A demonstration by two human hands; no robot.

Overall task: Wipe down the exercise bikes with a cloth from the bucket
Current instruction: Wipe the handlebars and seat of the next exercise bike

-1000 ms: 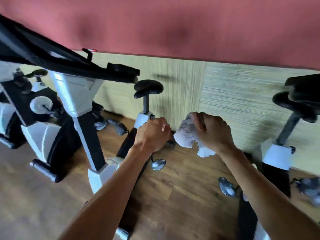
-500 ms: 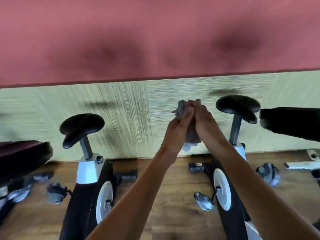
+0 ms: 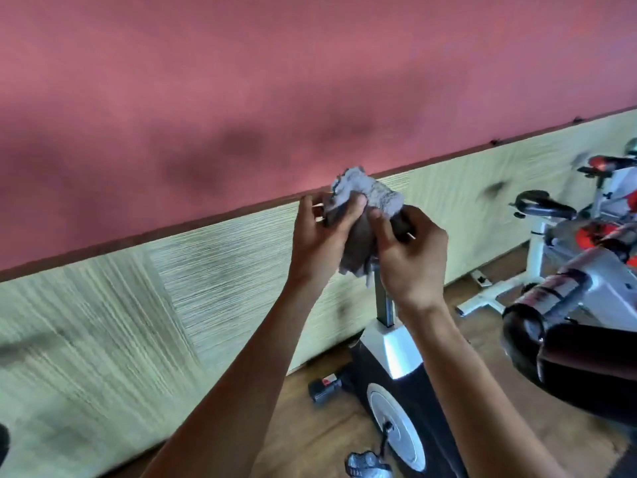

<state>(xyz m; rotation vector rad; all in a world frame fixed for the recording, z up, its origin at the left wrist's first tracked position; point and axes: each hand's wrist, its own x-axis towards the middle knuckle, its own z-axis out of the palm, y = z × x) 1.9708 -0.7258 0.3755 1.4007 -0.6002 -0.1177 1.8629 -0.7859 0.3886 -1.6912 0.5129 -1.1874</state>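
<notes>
A crumpled grey-white cloth (image 3: 365,194) is bunched between both hands at chest height in front of the wall. My left hand (image 3: 320,239) grips its left side and my right hand (image 3: 410,257) grips its right side and lower part. Directly below the hands stands a black-and-white exercise bike (image 3: 393,381); its seat post rises behind my right wrist and the saddle is hidden by the hands and cloth. No bucket is in view.
A white bike with orange parts (image 3: 551,236) stands at the right near the wall. A dark handlebar end (image 3: 531,326) juts in from the right edge, close to my right forearm. The wall (image 3: 206,270) is red above and pale-panelled below. The floor (image 3: 310,426) is wood.
The view has swung to the right and tilted; the left bike has left the frame and a white-orange bike has appeared. Both hands still hold the cloth, now spread a little apart.
</notes>
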